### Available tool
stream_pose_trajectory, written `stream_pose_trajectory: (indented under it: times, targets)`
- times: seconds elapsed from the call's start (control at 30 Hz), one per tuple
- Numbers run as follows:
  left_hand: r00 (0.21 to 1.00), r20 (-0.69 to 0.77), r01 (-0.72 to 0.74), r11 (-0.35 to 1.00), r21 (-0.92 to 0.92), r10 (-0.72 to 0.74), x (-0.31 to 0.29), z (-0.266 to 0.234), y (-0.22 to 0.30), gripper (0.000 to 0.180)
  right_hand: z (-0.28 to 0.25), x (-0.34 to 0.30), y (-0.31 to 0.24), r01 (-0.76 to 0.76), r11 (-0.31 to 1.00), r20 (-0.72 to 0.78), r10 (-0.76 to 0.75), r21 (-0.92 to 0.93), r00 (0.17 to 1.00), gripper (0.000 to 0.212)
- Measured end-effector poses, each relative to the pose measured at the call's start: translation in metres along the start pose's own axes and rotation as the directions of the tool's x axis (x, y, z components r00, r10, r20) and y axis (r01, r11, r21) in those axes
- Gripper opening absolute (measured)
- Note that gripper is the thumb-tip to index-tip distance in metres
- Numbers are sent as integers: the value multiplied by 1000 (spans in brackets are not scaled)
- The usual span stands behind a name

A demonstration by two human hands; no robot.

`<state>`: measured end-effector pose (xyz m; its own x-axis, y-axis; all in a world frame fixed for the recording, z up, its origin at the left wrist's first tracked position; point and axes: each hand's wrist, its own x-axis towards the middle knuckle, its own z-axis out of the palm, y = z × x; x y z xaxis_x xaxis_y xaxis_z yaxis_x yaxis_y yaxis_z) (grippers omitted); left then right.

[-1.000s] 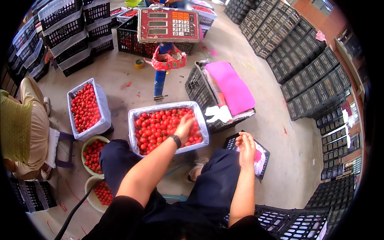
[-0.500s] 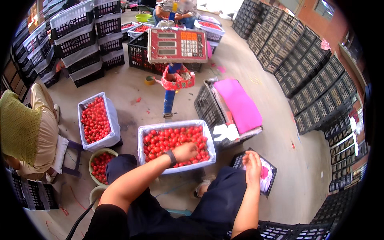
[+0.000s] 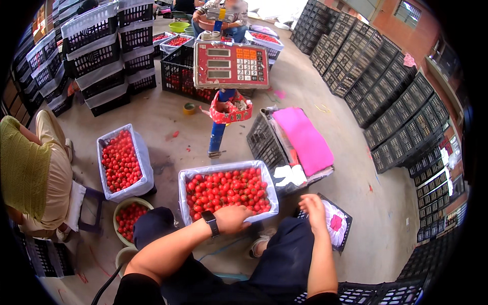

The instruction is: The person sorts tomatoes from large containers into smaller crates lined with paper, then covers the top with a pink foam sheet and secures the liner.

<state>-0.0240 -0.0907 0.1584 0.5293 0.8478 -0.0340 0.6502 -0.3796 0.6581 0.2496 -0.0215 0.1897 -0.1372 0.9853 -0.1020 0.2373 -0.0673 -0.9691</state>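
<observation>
A crate lined with pale plastic stands in front of my knees, filled with red cherry tomatoes. My left hand, with a dark watch at its wrist, hovers at the crate's near rim. Its fingers reach right, slightly bent, thumb apart; I see nothing in them, though their undersides are hidden. Raised over my right knee, my right hand has loosely curled fingers standing apart and nothing visible between them. Beside it sits a small black crate holding a white and pink bundle.
Left of my crate are another lined tomato crate and a green tub. A red scale on a blue post rises beyond. A crate with pink cloth stands right. Someone sits at left; stacked crates line both sides.
My left hand has drawn back from among the tomatoes to the crate's near rim. My right hand has shifted slightly down and left. The view has tilted a little.
</observation>
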Motion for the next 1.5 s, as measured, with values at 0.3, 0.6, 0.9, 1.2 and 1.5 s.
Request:
stream_pose_trajectory:
  times: [0.3, 0.6, 0.9, 1.2, 1.5]
  targets:
    - [989, -68, 144, 968, 204, -133, -11, -15, -15, 23, 73, 60, 22, 315, 723, 425, -32, -616, 905, 30]
    - [963, -23, 266, 930, 254, -270, -12, -26, -22, 23, 80, 110, 103, 432, 570, 445, -127, -699, 887, 46]
    - [957, -34, 285, 909, 303, -289, -19, -27, -25, 29, 86, 75, 74, 491, 296, 553, 186, -819, 812, 37]
    - [949, -3, 304, 917, 258, -314, -9, -30, -27, 31, 80, 86, 74, 495, 550, 431, -252, -673, 867, 18]
    - [956, -30, 288, 916, 281, -291, 2, -43, -36, 28, 10, 222, 78, 233, 720, -36, -337, -653, 941, 23]
